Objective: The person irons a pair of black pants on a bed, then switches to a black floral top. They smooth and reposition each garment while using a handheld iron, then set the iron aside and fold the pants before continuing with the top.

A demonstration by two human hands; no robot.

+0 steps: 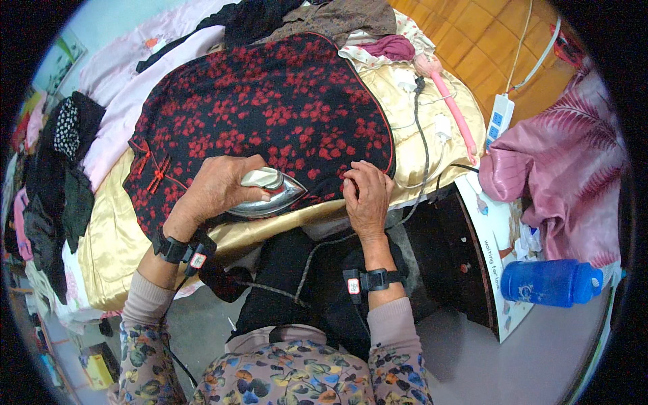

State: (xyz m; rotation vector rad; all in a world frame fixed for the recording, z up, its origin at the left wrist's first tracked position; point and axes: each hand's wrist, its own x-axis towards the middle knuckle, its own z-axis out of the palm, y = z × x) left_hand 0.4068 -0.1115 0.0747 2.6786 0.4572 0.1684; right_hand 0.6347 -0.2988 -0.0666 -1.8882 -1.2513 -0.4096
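My left hand (219,185) is closed around the handle of a clothes iron (273,202), whose metal tip points right. The iron lies at the near edge of a black garment (270,101) with red flowers, red piping and red knotted fastenings. To the right of the iron, my right hand (368,199) has its fingers bent and drawn together on the garment's near right edge. Its fingertips are partly hidden. The garment is spread over a shiny gold cloth (108,250) in front of me. A patterned cord (307,270) hangs across my lap.
Dark clothes (50,196) are heaped at the left, and more clothes (337,20) lie at the back. A pink stick-like item (455,111) and a white power strip (498,121) are on the right. A blue bottle (540,282) lies beside pink patterned fabric (574,162).
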